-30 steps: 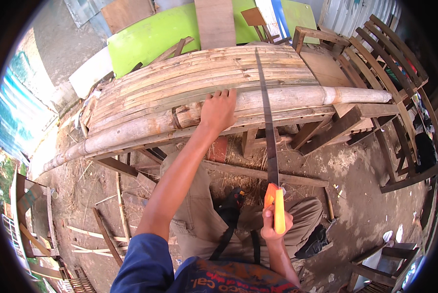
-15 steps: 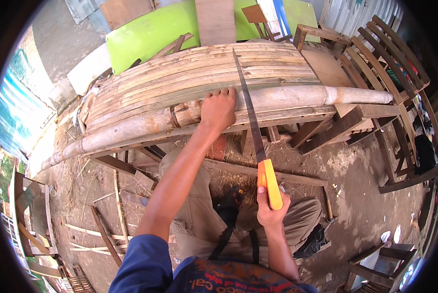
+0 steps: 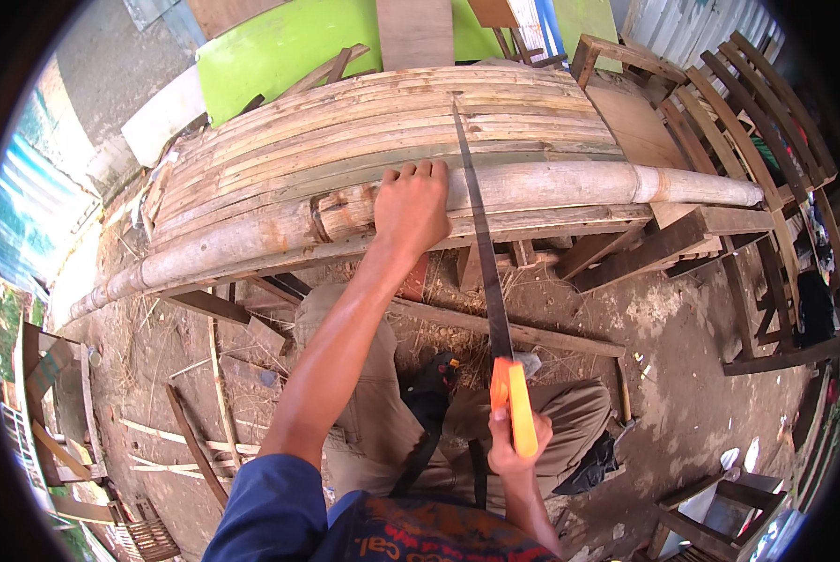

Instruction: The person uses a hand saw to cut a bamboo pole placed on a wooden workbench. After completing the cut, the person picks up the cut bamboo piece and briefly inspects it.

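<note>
A thick bamboo pole (image 3: 570, 186) lies crosswise along the near edge of a slatted bamboo bench top (image 3: 345, 131). My left hand (image 3: 412, 208) is closed over the pole near its middle, with the knuckles on the far side. In my right hand (image 3: 518, 438) is the orange handle of a handsaw (image 3: 482, 244), held low over my right thigh. The long dark blade lies across the pole just right of my left hand, its tip reaching over the slats. Whether its teeth have cut into the pole, I cannot tell.
Wooden frames and slatted chair parts (image 3: 757, 140) crowd the right side. A wooden crosspiece (image 3: 532, 334) lies under the bench, near my legs. Bamboo strips (image 3: 181, 440) litter the floor at left. Green panels (image 3: 289, 56) lean behind the bench.
My right hand has pulled the saw back toward my body, so the handle sits lower. My left hand stays on the pole. The whole view has shifted slightly.
</note>
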Demonstrator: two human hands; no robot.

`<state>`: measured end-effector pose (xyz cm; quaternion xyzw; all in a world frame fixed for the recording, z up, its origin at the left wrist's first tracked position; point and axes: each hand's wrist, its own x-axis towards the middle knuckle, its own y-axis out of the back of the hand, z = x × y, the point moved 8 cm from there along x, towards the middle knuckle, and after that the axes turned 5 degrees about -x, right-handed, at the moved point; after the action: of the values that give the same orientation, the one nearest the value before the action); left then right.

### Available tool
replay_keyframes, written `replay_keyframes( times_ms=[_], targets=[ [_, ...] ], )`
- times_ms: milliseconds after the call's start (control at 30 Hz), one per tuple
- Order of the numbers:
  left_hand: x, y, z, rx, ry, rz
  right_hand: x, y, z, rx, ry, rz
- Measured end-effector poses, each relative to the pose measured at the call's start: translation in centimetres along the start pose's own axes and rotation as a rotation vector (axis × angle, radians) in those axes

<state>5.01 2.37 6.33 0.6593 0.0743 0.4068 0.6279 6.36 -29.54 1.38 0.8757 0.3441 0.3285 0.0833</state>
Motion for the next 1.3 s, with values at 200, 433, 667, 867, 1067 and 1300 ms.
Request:
replay_keyframes(
  times_ms=[200, 433, 667, 867, 1067, 1300],
  targets=[
    [0.0, -0.1, -0.5, -0.001, -0.018, -0.036, 4.3, -3.2, 1.2, 0.101, -0.114, -0.030],
    [-0.2, 0.2, 0.0, -0.013, -0.017, 0.012, -7.6, 1.6, 1.6, 0.016, -0.077, -0.110],
    [0.2, 0.4, -0.1, -0.005, 0.003, -0.005, 10.7, -5.9, 0.8, 0.248, -0.300, 0.032],
    [0.2, 0.3, 0.1, -0.006, -0.016, 0.009, -2.1, 0.1, -0.2, -0.083, -0.002, -0.068],
    [0.0, 0.3, 0.3, -0.013, 0.017, 0.017, 5.2, -2.3, -0.7, -0.022, 0.014, -0.035],
    [0.7, 0.4, -0.3, -0.029, 0.005, -0.061, 8.4, -5.4, 1.0, 0.164, -0.135, -0.025]
  ],
)
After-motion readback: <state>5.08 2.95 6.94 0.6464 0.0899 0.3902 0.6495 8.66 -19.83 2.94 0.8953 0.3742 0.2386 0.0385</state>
